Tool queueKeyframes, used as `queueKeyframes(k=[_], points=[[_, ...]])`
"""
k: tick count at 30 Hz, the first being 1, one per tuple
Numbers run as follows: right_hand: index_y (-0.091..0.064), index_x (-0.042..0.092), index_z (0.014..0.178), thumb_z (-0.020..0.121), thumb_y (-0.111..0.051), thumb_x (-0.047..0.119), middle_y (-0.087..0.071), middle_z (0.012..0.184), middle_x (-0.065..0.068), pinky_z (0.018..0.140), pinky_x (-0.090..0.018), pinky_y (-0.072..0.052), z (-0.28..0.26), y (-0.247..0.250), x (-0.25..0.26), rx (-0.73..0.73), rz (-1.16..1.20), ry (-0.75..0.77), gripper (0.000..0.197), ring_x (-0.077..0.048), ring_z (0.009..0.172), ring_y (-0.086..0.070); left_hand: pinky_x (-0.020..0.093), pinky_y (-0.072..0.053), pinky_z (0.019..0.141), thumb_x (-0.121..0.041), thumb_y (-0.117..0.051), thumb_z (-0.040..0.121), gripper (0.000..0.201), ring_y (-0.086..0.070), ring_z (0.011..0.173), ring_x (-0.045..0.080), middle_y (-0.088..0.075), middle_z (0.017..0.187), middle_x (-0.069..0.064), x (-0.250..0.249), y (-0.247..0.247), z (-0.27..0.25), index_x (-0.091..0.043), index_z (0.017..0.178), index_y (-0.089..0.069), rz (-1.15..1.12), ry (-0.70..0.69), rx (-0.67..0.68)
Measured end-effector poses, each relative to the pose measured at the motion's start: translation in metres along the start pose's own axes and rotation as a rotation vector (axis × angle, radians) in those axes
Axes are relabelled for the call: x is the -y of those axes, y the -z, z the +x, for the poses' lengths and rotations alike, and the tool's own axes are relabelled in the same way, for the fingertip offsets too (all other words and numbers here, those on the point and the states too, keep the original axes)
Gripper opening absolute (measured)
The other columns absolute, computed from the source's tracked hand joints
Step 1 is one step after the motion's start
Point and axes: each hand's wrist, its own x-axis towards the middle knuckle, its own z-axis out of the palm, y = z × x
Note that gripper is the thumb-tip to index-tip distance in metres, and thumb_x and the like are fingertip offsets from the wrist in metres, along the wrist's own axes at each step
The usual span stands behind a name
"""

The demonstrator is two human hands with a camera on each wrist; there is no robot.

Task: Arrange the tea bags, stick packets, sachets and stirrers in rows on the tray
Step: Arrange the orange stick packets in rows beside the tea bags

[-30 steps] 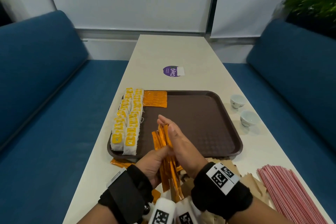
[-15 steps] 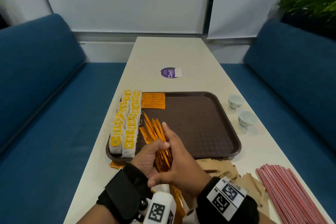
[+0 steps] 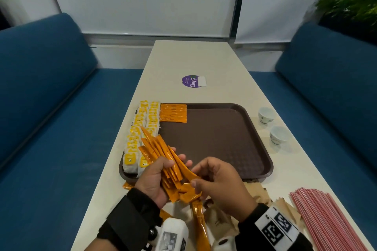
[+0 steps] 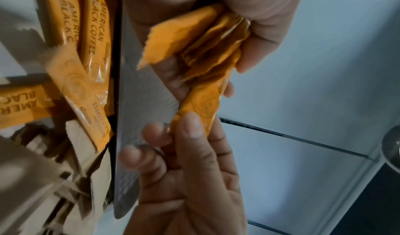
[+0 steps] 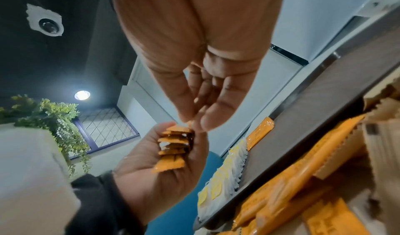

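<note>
Brown sachets (image 3: 220,220) partly hidden by right hand (image 3: 222,185); print prob. unreadable.

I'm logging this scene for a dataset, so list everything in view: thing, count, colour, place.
tray: one, brown, mid-table
tea bags: two rows, white with yellow tags, tray's left edge
laid stick packets: small row, orange, tray's far left
held stick packets: fanned bunch, orange, above tray's near edge
loose stick packets: several, orange, table near the person
sachets: pile, brown paper, near table edge
stirrers: bundle, pink, near right
cups: two, white, right of tray
sticker: one, purple, far table
sofas: two, blue, both sides
plant: green, far right
left hand: grips the bunch
right hand: pinches one packet
</note>
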Motion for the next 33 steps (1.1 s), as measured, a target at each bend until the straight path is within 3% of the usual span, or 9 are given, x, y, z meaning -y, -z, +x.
queueKeyframes(k=[4, 10, 13, 16, 20, 25, 30, 33], points=[[-0.063, 0.005, 0.088, 0.085, -0.061, -0.003, -0.062, 0.066, -0.005, 0.051, -0.027, -0.053, 0.004, 0.008, 0.003, -0.066, 0.138, -0.082, 0.009, -0.012, 0.054, -0.058, 0.031, -0.056, 0.051, 0.004, -0.042, 0.088, 0.029, -0.068, 0.062, 0.025, -0.072, 0.077, 0.013, -0.002, 0.005, 0.004, -0.010, 0.104, -0.061, 0.156, -0.072, -0.109], [-0.062, 0.002, 0.092, 0.088, -0.058, -0.001, -0.060, 0.069, -0.009, 0.046, -0.026, -0.049, 0.012, 0.022, 0.007, -0.105, 0.297, -0.156, 0.007, -0.014, 0.052, -0.056, 0.020, -0.046, 0.038, -0.004, -0.054, 0.088, 0.016, -0.059, 0.044, 0.009, -0.062, 0.061, 0.003, -0.006, 0.012, 0.005, -0.014, 0.092, -0.064, 0.240, -0.127, -0.284], [-0.062, 0.003, 0.093, 0.090, -0.056, 0.001, -0.058, 0.068, -0.007, 0.045, -0.026, -0.048, 0.016, 0.028, 0.006, -0.052, 0.315, -0.208, 0.007, -0.012, 0.051, -0.055, 0.018, -0.044, 0.036, -0.016, -0.060, 0.088, 0.009, -0.055, 0.041, 0.008, -0.061, 0.059, 0.002, -0.010, 0.011, 0.004, -0.012, 0.094, -0.066, 0.294, -0.138, -0.264], [-0.062, 0.005, 0.093, 0.091, -0.055, 0.003, -0.058, 0.066, -0.005, 0.046, -0.025, -0.047, 0.023, 0.033, 0.003, -0.042, 0.267, -0.225, 0.007, -0.012, 0.051, -0.053, 0.019, -0.043, 0.037, -0.023, -0.063, 0.084, 0.015, -0.054, 0.044, 0.009, -0.062, 0.059, 0.000, -0.013, 0.008, 0.002, -0.011, 0.092, -0.064, 0.315, -0.149, -0.228], [-0.062, 0.007, 0.095, 0.092, -0.055, 0.004, -0.059, 0.073, -0.006, 0.046, -0.022, -0.047, 0.047, 0.041, 0.002, -0.099, 0.160, -0.219, 0.008, -0.011, 0.057, -0.056, 0.020, -0.044, 0.039, -0.027, -0.064, 0.081, 0.022, -0.054, 0.049, 0.011, -0.069, 0.072, 0.004, -0.014, 0.013, 0.001, -0.011, 0.096, -0.063, 0.337, -0.132, -0.222], [-0.058, 0.017, 0.084, 0.092, -0.055, 0.004, -0.059, 0.071, 0.000, 0.037, -0.016, -0.041, 0.127, 0.047, 0.001, -0.109, -0.194, -0.166, 0.015, -0.007, 0.056, -0.053, 0.022, -0.045, 0.039, -0.031, -0.066, 0.065, 0.042, -0.060, 0.051, 0.015, -0.067, 0.071, 0.007, -0.010, 0.015, -0.004, -0.008, 0.100, -0.066, 0.359, -0.017, -0.168], [-0.056, 0.011, 0.079, 0.094, -0.047, -0.001, -0.054, 0.050, 0.001, 0.029, -0.012, -0.032, 0.206, 0.034, -0.003, -0.093, -0.264, -0.281, 0.021, -0.002, 0.029, -0.044, 0.022, -0.046, 0.039, -0.028, -0.067, 0.064, 0.044, -0.062, 0.052, 0.018, -0.065, 0.069, 0.010, -0.011, 0.016, -0.006, -0.004, 0.102, -0.066, 0.314, 0.084, -0.100], [-0.053, 0.012, 0.084, 0.097, -0.044, 0.002, -0.052, 0.064, -0.004, 0.035, -0.018, -0.039, 0.234, 0.026, 0.001, -0.020, -0.258, -0.394, 0.018, -0.011, 0.046, -0.048, 0.023, -0.047, 0.039, -0.025, -0.067, 0.064, 0.044, -0.061, 0.053, 0.019, -0.064, 0.069, 0.011, -0.013, 0.019, -0.006, -0.002, 0.102, -0.066, 0.302, 0.110, -0.085]])
